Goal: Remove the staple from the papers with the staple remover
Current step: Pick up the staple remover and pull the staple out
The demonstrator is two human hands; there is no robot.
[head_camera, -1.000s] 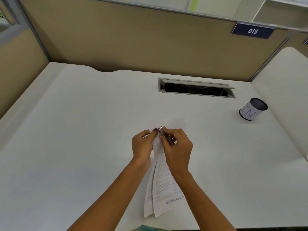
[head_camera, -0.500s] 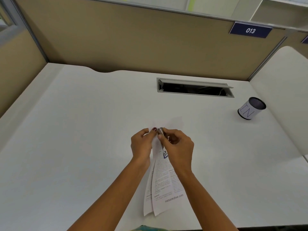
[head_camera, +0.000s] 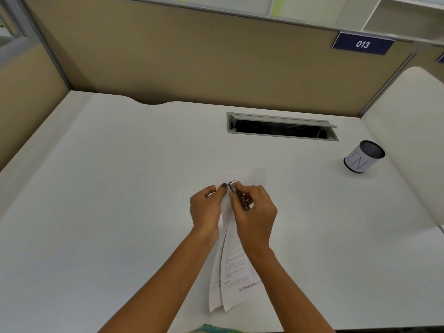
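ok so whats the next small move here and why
Probably squeeze and pull: the right hand has the staple remover at the papers' top corner, pinched by the left hand. The staple itself is not visible.

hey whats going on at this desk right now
A person is working on a few stapled papers at a white desk. The left hand pinches the far corner of the sheets, while the right hand holds a staple remover against that corner. The staple itself is too small to see, so whether it is out yet is unclear. A pen cup stands off to the right, untouched.
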